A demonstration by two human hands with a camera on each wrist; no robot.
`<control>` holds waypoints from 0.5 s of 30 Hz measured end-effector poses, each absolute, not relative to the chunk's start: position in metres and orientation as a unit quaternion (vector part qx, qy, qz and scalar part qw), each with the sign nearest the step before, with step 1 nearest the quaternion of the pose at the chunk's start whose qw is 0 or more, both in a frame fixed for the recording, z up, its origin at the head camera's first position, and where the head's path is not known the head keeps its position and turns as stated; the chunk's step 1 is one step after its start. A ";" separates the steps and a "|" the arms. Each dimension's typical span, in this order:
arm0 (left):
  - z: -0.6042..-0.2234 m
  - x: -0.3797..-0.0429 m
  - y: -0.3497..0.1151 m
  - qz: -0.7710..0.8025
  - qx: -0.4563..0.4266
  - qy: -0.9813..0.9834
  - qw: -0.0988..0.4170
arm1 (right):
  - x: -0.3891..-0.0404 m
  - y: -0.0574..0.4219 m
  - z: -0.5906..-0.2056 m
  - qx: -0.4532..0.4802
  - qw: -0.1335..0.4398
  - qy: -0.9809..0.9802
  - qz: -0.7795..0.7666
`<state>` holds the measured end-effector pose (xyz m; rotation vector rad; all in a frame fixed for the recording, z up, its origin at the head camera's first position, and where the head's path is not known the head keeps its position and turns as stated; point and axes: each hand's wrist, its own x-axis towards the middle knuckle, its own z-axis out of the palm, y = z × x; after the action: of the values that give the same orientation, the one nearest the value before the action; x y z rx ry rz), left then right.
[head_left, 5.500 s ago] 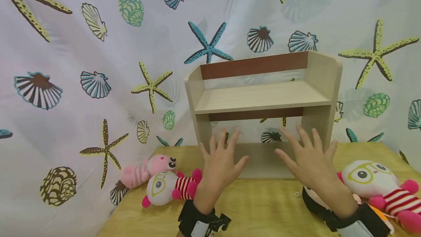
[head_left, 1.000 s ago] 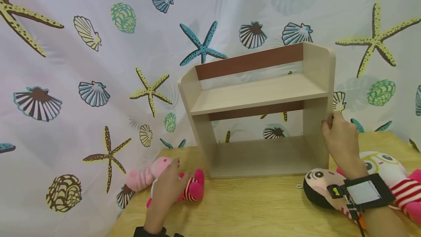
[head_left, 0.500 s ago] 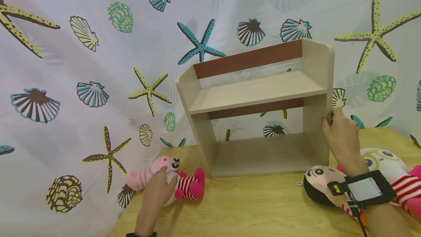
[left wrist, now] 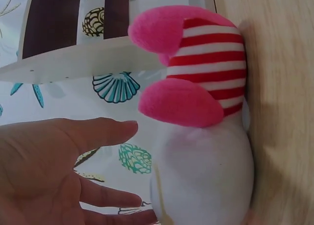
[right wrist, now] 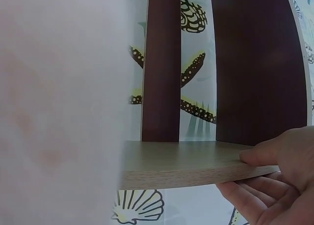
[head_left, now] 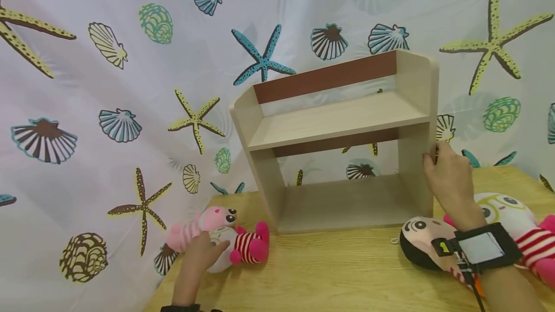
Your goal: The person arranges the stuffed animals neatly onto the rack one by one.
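Note:
A two-tier wooden desk shelf (head_left: 338, 119) with brown back strips stands on the table. My right hand (head_left: 451, 182) grips the front edge of its right side panel. In the right wrist view the thumb lies on one face of the panel (right wrist: 196, 159) and the fingers curl behind the other. At the left, my left hand (head_left: 201, 252) is held over the head of a white-headed plush doll (head_left: 249, 247) with a red-striped body and pink limbs. Its thumb and fingers (left wrist: 108, 193) are extended beside the doll's head, and they hold nothing.
A pink plush doll (head_left: 212, 218) lies behind the striped one. At the right, a black-haired doll (head_left: 420, 242) and another white-headed striped doll (head_left: 511, 211) lie partly behind my right forearm. A shell-patterned curtain (head_left: 108, 167) hangs close behind the wooden table (head_left: 329, 268).
Both hands were spread before the shelf earlier; my right hand has since taken hold of its right panel. Over the last second my left hand has drawn back toward the lower left, uncovering the plush doll.

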<state>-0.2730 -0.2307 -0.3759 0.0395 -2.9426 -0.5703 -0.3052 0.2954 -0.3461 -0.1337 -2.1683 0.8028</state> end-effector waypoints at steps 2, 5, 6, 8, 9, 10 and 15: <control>-0.379 -0.275 -0.234 -0.186 0.018 -0.979 0.077 | -0.305 0.296 -0.346 -0.052 0.401 -0.858 0.317; -0.385 -0.276 -0.241 -0.188 0.026 -0.978 0.086 | -0.304 0.296 -0.346 -0.053 0.397 -0.860 0.316; -0.388 -0.276 -0.244 -0.188 0.028 -0.978 0.091 | -0.304 0.296 -0.347 -0.053 0.395 -0.861 0.315; -0.393 -0.277 -0.249 -0.206 0.033 -0.974 0.092 | -0.304 0.296 -0.348 -0.055 0.396 -0.862 0.313; -0.395 -0.277 -0.251 -0.214 0.037 -0.972 0.090 | -0.304 0.296 -0.349 -0.056 0.396 -0.862 0.312; -0.397 -0.278 -0.253 -0.222 0.039 -0.970 0.090 | -0.305 0.296 -0.349 -0.055 0.398 -0.861 0.312; -0.402 -0.283 -0.259 -0.254 0.068 -0.964 0.047 | -0.305 0.297 -0.348 -0.054 0.402 -0.859 0.311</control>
<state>-0.2831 -0.2587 -0.4021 0.2080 -2.9408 -0.7754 -0.3048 0.2967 -0.3479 -0.1376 -2.1718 0.7847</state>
